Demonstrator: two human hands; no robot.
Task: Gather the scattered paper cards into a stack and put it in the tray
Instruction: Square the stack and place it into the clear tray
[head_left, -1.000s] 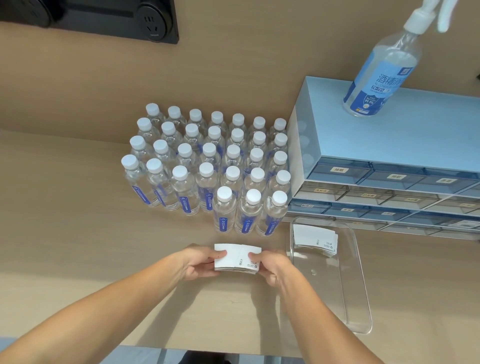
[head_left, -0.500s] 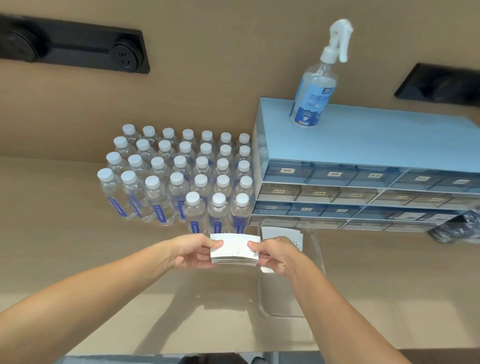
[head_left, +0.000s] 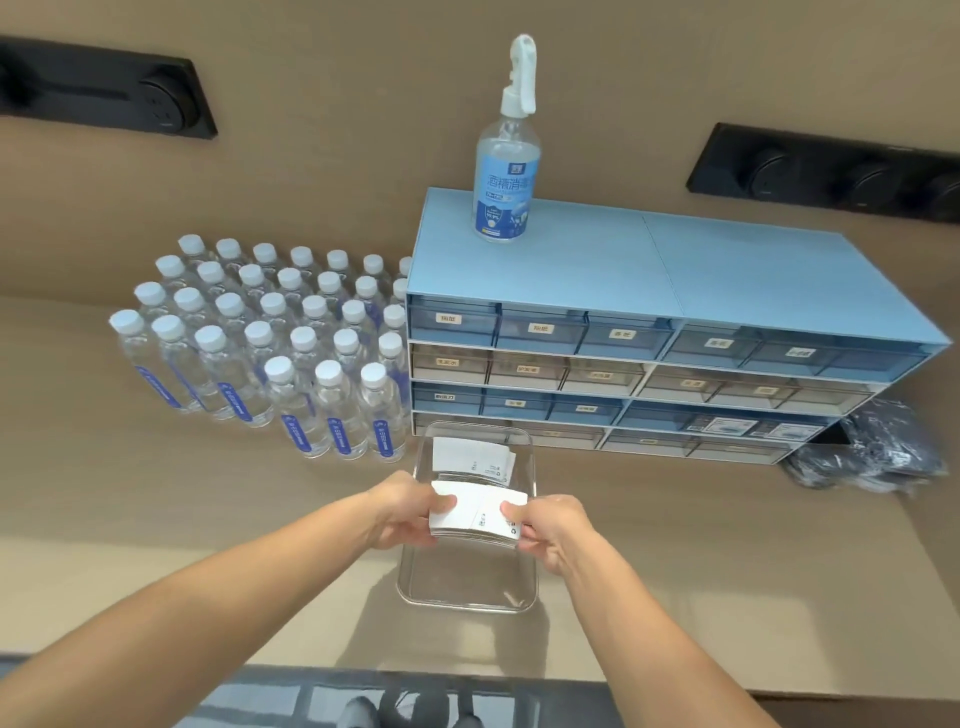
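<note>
A stack of white paper cards (head_left: 478, 514) hangs level between both hands, directly above the middle of the clear plastic tray (head_left: 467, 597). My left hand (head_left: 402, 514) pinches the stack's left end and my right hand (head_left: 553, 527) pinches its right end. A second pile of white cards (head_left: 470, 457) lies inside the tray at its far end. The tray stands on the tan table, just in front of the drawer cabinet.
Several rows of small water bottles (head_left: 291, 343) stand left of the tray. A blue drawer cabinet (head_left: 649, 332) with a spray bottle (head_left: 506, 156) on top sits behind it. A black plastic bag (head_left: 872, 452) lies at the right. The table's front edge is near my elbows.
Both hands have carried the card stack to the right, from the table beside the tray to above the tray's middle. The camera view has also shifted right.
</note>
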